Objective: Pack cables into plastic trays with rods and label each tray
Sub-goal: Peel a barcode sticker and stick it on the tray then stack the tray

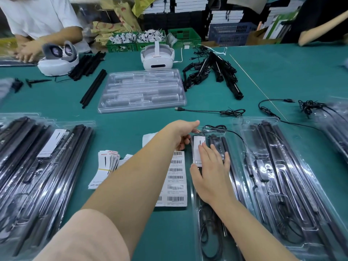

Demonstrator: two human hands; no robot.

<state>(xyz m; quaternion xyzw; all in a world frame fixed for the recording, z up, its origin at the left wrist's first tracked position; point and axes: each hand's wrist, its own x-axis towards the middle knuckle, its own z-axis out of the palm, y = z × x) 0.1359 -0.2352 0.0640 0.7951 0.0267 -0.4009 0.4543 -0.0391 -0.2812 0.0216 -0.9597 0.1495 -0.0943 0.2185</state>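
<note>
A clear plastic tray (214, 213) with black rods and a coiled cable lies lengthwise in front of me. My left hand (183, 131) grips its far left corner, thumb on top. My right hand (211, 169) lies flat on the tray, fingers spread, pressing beside a white instruction card (198, 147) tucked inside. A sheet of barcode labels (176, 180) lies on the green mat just left of the tray, partly under my left arm. A stack of white cards (109, 162) sits further left.
Filled trays are piled at left (37, 166) and at right (282, 176). An empty clear tray (142, 91) stands mid-table, with loose black rods (94, 87), bundled cables (212, 72), a loose USB cable (211, 111) and two white headsets (158, 57). Other people work at the far edge.
</note>
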